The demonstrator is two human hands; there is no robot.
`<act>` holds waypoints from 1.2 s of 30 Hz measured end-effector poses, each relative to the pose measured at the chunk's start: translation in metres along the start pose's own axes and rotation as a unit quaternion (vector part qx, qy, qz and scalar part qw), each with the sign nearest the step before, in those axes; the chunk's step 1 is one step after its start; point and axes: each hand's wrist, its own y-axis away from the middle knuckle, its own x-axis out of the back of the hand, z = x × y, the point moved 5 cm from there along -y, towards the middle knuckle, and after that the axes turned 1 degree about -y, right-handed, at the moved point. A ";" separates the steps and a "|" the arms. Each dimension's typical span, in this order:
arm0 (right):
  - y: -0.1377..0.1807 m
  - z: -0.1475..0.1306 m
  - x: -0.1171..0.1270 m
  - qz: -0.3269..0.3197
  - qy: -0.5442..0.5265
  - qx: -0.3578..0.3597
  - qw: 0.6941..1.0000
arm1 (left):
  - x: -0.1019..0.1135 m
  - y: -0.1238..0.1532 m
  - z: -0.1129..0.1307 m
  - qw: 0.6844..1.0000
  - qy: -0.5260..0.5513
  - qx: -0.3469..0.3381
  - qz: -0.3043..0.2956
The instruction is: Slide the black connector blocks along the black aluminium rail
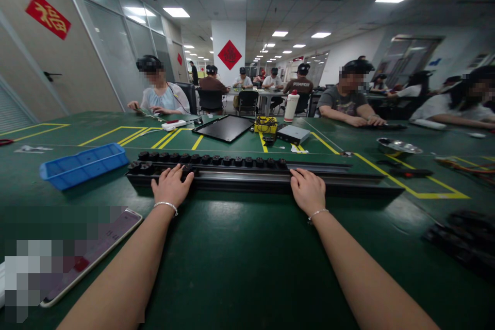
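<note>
A long black metal rail assembly (240, 179) lies crosswise on the green table. Small black round parts (216, 160) stand in a row along its far side, and a few more sit at its left end. My left hand (170, 185) reaches over the near rail, its thumb and forefinger closed about a black round part (188, 168) partly hidden by the fingers. Toward the right, my right hand (309, 192) has its bent fingers on the rail's upper edge and its thumb at the front, near the row's end.
A blue plastic bin (85, 165) stands left of the rail, with a phone (104, 247) nearer me. Beyond lie a black panel (224, 128), a grey box (294, 134) and a bottle (291, 107). Right are a metal bowl (399, 146) and dark parts (464, 242). Co-workers sit around.
</note>
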 end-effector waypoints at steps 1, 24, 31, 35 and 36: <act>0.000 0.000 0.000 -0.002 -0.001 0.000 1.000 | 0.000 0.000 0.000 1.000 0.000 0.000 0.001; 0.001 -0.001 0.003 -0.013 0.013 -0.012 1.000 | 0.001 0.000 0.000 1.000 -0.011 -0.011 -0.006; 0.000 -0.001 0.002 -0.024 0.009 -0.015 1.000 | 0.000 -0.001 0.000 1.000 -0.012 -0.012 -0.003; 0.001 -0.001 0.002 -0.022 0.012 -0.016 1.000 | 0.000 -0.001 0.000 1.000 -0.012 -0.010 -0.007; 0.000 -0.002 0.002 -0.021 0.012 -0.016 1.000 | 0.001 -0.001 0.000 1.000 -0.012 -0.009 -0.007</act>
